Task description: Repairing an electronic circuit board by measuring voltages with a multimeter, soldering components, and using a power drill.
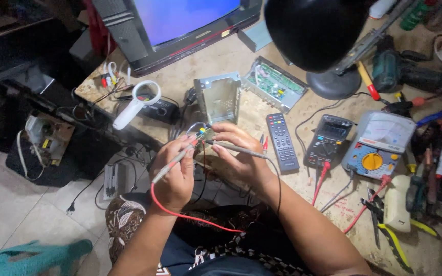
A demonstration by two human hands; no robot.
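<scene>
We see the left hand (pixel 176 176) closed around a red probe (pixel 172 162), fingers wrapped tight on its grey shaft, its tip pointing up to a small part (pixel 204 133) held over the table's near edge. From the probe's rear a red lead (pixel 190 217) loops down across the lap. The right hand (pixel 239 153) has its fingers pinched together on a black probe (pixel 241 148), which lies across the hand with its tip at the same small part; the fingertips of this hand also touch the part. What the part is we cannot tell; it shows a bit of yellow and blue.

Just behind the hands a grey metal bracket (pixel 217 96) stands upright on the table (pixel 262 56), and beside it lies an open box with a green board (pixel 274 84). A remote (pixel 282 140) lies just right of the right hand. Further right sit a dark digital meter (pixel 328 140) and a blue-and-grey analogue meter (pixel 379 145), each with red leads running toward the near edge. A black lamp (pixel 315 30) hangs over the table's middle. A white magnifier (pixel 136 105) lies at the left, a television (pixel 180 25) stands at the back, and pliers (pixel 392 240) lie near the right corner.
</scene>
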